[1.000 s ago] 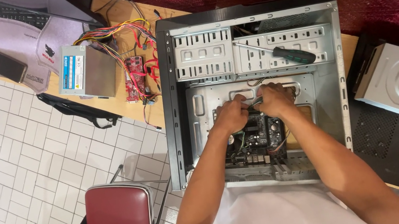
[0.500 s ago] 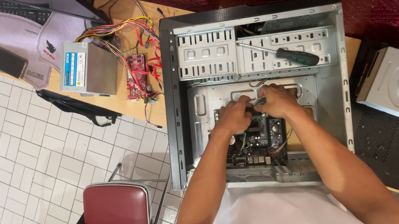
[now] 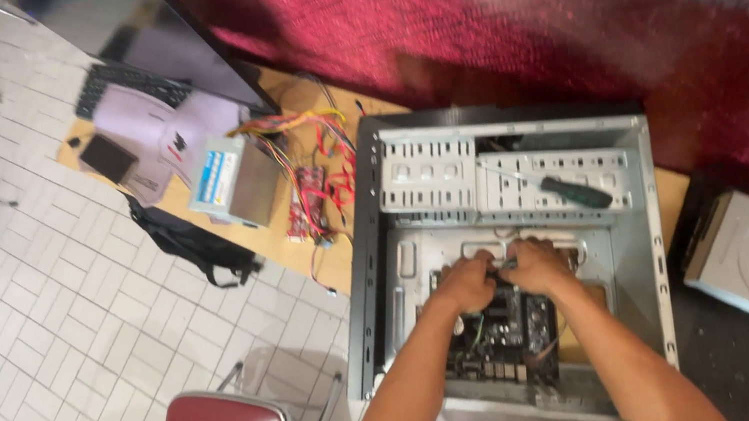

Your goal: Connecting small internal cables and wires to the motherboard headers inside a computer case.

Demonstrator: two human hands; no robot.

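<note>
Open computer case (image 3: 641, 196): left hand (image 3: 468, 281) and right hand (image 3: 535, 263) stay pressed together, pinching a small part over the motherboard (image 3: 504, 346); only the view has shifted.

Wooden worktop (image 3: 279, 247) carrying an open computer case (image 3: 370, 272) lying on its side, a grey power supply (image 3: 232, 178) with coloured wires (image 3: 313, 145), a red circuit board (image 3: 306, 207), a dark keyboard (image 3: 125, 85), lilac paper (image 3: 167, 123).

Computer repair workspace. An opened computer case (image 3: 504, 260) lies on a wooden table (image 3: 299, 243); left of it sit a loose power supply (image 3: 233, 181), circuit board (image 3: 307, 203), keyboard (image 3: 125, 85).
</note>
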